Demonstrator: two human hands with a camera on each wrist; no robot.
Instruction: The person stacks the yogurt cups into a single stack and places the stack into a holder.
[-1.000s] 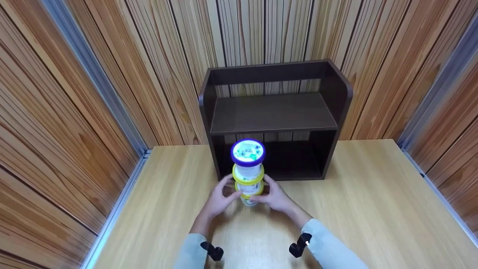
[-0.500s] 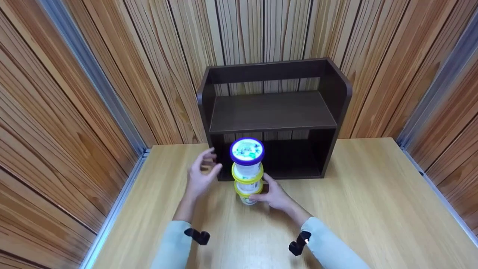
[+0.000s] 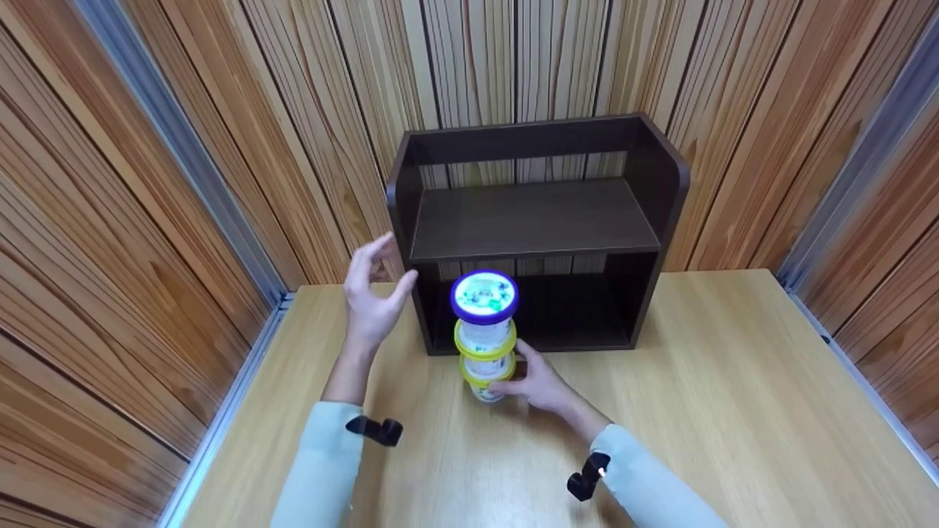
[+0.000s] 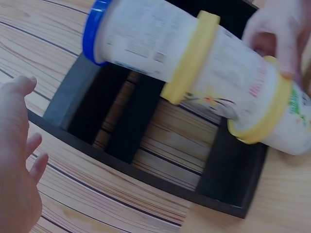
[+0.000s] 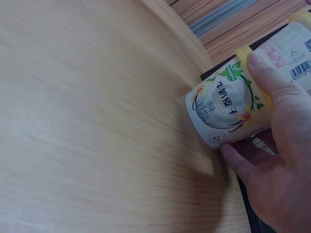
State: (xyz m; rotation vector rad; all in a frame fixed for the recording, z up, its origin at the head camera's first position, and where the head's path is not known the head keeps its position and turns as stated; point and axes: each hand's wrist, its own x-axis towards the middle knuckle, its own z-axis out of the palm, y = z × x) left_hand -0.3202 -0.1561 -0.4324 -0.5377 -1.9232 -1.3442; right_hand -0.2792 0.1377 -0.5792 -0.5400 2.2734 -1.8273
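Three white yogurt tubs stand stacked upright on the table in front of the dark shelf. The top tub has a purple-blue lid. Yellow lids cap the middle tub and the bottom tub. My right hand grips the bottom tub from the right; in the right wrist view, its printed label faces the camera, with one digit at the yellow rim and another near the base. My left hand is raised left of the stack, apart from it, fingers loosely bent and holding nothing.
A dark brown two-tier shelf stands at the back of the wooden table, right behind the tubs. Wood-panelled walls enclose the back and sides, with metal strips along the corners.
My left hand has let go of the stack and moved left and upward, beside the shelf's left side. My right hand and the tubs have stayed in place.
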